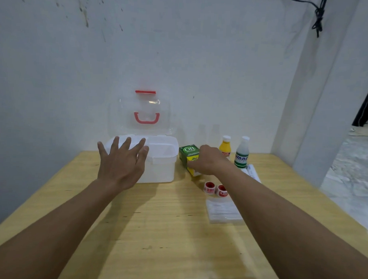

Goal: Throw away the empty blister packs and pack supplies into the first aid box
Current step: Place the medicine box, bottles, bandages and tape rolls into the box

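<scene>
Counter [154, 232]: pale wood, set against a white wall along its far edge.
First aid box [163, 165]: white plastic, near the middle of the counter's far edge; its clear lid [140, 117] stands upright against the wall, with a red handle [146, 118] and a red clasp at the top.
Left hand [121, 164]: fingers spread wide, palm down, held over the left part of the box's open rim; whether it touches the rim cannot be told.
Right hand [207, 161]: curled around the green and yellow carton [188, 155], which stands on the counter just right of the box; fingers close on its near side.
Orange bottle [225, 147]: white cap, upright near the far right corner, partly behind the right hand.
White bottle [242, 153]: green-lettered label, upright just right of the orange bottle.
Tape rolls [215, 189]: two small red and white rolls side by side, nearer than the carton, partly under the right forearm.
Clear packet [222, 211]: flat, lying nearer than the tape rolls toward the right edge.
Paper sheet [254, 173]: lying flat by the white bottle, contents unreadable.
</scene>
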`<state>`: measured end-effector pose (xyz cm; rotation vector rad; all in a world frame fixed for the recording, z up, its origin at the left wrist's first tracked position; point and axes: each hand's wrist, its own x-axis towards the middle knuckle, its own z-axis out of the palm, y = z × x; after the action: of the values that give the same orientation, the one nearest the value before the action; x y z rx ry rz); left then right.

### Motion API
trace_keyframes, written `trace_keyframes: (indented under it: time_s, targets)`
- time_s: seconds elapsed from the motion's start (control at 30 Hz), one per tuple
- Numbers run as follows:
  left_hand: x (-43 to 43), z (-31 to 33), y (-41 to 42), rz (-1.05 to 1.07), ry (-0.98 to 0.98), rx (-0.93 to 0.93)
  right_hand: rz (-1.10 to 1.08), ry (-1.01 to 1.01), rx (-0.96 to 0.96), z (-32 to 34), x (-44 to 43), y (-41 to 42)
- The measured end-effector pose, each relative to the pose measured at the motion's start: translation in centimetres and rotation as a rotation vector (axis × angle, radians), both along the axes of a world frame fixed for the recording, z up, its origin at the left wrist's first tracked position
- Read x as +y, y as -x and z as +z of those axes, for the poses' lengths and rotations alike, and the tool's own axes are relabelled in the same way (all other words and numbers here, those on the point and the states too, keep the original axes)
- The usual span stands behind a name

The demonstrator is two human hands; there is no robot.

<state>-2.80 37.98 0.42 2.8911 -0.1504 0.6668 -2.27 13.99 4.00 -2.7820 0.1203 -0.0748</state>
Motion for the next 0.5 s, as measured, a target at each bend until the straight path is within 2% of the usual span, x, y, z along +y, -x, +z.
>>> trace_keyframes:
  time_s: [0.17, 0.37, 0.5]
  targets:
    - [0.5, 0.1, 0.2, -0.014, 0.123, -0.077, -0.041, -0.069, -0.247, 2.4, -0.4, 0.5]
    - [1.1, 0.9, -0.4, 0.040, 0.097, -0.052, -0.021, -0.122, -0.364, 6.5, -0.3, 0.3]
    - [1.9, 1.0, -0.8, 0.056, 0.099, -0.017, 0.042, -0.104, -0.333, 9.1, 0.5, 0.1]
